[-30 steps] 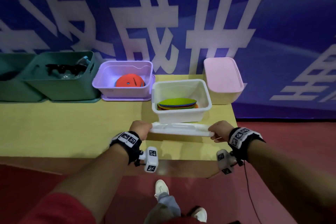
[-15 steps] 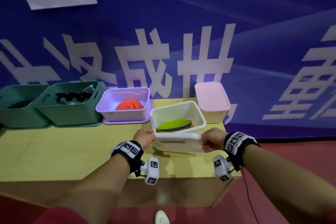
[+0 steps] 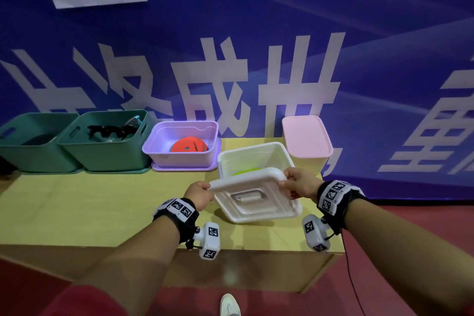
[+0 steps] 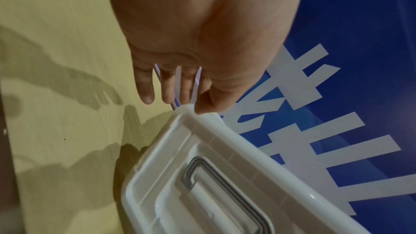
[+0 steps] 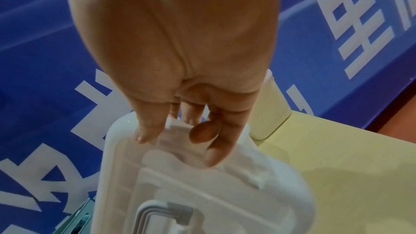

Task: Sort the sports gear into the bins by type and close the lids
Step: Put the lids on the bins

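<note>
Two hands (image 3: 198,194) (image 3: 301,185) grip unlabelled white lid (image 3: 256,200).

On the table (image 3: 77,208), five bins stand in a row along the far edge, against the banner (image 3: 307,20): two open bins at the left, the far-left bin (image 3: 30,159) touching the second bin (image 3: 107,159), then a third bin (image 3: 179,159) resting on its own lid, then the open bin (image 3: 246,159) set nearer the front, and the lidded bin (image 3: 307,141) at the right end, behind and right of it. A disc (image 3: 188,146) lies in the third bin. The lid (image 3: 256,200) hangs tilted before the open bin, above the table, the left hand (image 3: 198,194) at its left corner and the right hand (image 3: 300,183) at its right edge.
</note>
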A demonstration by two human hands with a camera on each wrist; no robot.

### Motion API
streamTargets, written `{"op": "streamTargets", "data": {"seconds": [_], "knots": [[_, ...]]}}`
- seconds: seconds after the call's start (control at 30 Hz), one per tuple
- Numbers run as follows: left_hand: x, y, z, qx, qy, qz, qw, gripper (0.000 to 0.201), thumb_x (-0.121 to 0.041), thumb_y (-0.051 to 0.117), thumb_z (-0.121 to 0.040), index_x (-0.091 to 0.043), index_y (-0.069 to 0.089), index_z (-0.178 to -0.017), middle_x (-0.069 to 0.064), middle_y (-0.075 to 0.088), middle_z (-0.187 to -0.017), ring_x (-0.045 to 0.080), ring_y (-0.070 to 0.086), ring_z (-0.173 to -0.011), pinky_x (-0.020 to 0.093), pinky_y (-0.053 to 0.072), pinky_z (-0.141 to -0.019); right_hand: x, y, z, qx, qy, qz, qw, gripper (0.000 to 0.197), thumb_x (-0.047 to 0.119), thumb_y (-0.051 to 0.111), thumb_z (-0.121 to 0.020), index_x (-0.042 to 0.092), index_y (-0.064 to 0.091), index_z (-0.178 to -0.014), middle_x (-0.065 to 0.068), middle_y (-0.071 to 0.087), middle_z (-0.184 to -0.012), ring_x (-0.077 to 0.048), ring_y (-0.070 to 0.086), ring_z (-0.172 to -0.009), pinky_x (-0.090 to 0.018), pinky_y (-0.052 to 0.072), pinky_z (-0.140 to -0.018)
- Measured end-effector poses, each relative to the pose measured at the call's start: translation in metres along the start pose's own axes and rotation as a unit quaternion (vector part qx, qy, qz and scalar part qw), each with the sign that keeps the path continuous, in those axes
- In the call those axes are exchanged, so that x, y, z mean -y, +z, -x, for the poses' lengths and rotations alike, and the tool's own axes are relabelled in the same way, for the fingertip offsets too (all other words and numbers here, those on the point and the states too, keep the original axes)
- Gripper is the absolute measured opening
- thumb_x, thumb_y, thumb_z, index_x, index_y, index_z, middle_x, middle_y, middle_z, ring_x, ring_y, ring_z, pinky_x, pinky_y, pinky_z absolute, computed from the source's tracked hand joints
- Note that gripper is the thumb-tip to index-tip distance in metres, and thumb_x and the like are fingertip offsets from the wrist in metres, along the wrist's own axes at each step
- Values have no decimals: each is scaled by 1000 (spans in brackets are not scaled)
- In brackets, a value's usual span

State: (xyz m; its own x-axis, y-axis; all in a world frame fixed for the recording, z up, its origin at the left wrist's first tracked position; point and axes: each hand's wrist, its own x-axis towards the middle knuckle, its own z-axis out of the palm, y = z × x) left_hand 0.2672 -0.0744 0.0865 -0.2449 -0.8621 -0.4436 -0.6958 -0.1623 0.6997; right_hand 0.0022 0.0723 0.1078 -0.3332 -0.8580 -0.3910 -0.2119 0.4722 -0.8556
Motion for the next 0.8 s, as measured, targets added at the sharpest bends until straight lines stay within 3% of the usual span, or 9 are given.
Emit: {"op": "streamTargets", "data": {"seconds": [0.13, 0.2, 0.27, 0.37, 0.5, 0.53, 0.6, 0.7, 0.8], "knots": [[-6, -5, 1, -8, -20, 22, 1000, 54, -7, 59, -90, -7, 43, -141, 13, 56, -127, 30, 55, -109, 38, 46, -96, 5, -10, -2, -15, 26, -74, 997, 14, 18, 59, -96, 10, 50, -88, -9, 48, -75, -17, 47, -58, -32, 55, -55], [-8, -5, -2, -12, -27, 24, 999, 60, -10, 59, -89, -6, 37, -145, 15, 54, -134, 33, 56, -115, 39, 48, -93, 7, -15, -3, -25, 38, -124, 991, 13, 20, 57, -98, 10, 51, -92, -8, 48, -77, -16, 45, -56, -31, 54, -54], [-9, -5, -6, -18, -26, 48, 998, 49, -11, 57, -89, -4, 46, -136, 19, 60, -126, 34, 61, -108, 39, 51, -86, 9, -20, -4, -30, 46, -158, 986, 12, 23, 54, -99, 11, 52, -100, -4, 50, -75, -13, 43, -53, -29, 51, -53], [-11, -1, -14, -11, -12, 97, 995, 19, -11, 56, -89, -4, 63, -105, 20, 69, -109, 35, 67, -97, 47, 54, -89, 10, -28, -8, -42, 53, -183, 981, 13, 25, 49, -101, 13, 52, -99, 1, 46, -66, -11, 38, -50, -25, 44, -50], [-20, 4, -28, -15, -6, 116, 993, 20, -18, 56, -94, -3, 65, -104, 17, 70, -103, 35, 67, -95, 48, 53, -91, 13, -39, -14, -74, 41, -239, 967, 7, 11, 57, -96, 12, 61, -90, 0, 51, -69, -10, 40, -53, -22, 40, -47], [-24, 6, -34, -21, -6, 123, 992, 22, -19, 56, -94, -2, 64, -106, 17, 70, -103, 35, 67, -95, 48, 53, -90, 13, -42, -15, -74, 38, -226, 971, 8, 9, 60, -92, 15, 65, -93, -1, 55, -73, -11, 43, -57, -22, 40, -49], [-31, 9, -44, -27, 2, 131, 991, 22, -18, 56, -94, -1, 65, -104, 17, 70, -100, 34, 67, -92, 44, 54, -88, 11, -48, -19, -67, 44, -168, 982, 28, 11, 65, -87, 27, 69, -109, -1, 66, -87, -15, 53, -71, -26, 43, -61], [-44, 19, -60, -3, 8, 146, 989, 15, -13, 56, -95, -3, 64, -88, 19, 67, -91, 31, 64, -81, 39, 51, -75, 1, -51, -30, -70, 69, -151, 984, 50, 6, 66, -84, 36, 62, -123, -4, 71, -109, -26, 65, -99, -38, 51, -83], [-54, 30, -81, 32, 8, 156, 987, 18, -15, 57, -93, -4, 64, -79, 21, 66, -86, 28, 61, -75, 49, 55, -77, -8, -49, -43, -99, 82, -220, 967, 60, -6, 60, -84, 33, 58, -129, -10, 70, -112, -34, 65, -104, -46, 56, -81]]}}
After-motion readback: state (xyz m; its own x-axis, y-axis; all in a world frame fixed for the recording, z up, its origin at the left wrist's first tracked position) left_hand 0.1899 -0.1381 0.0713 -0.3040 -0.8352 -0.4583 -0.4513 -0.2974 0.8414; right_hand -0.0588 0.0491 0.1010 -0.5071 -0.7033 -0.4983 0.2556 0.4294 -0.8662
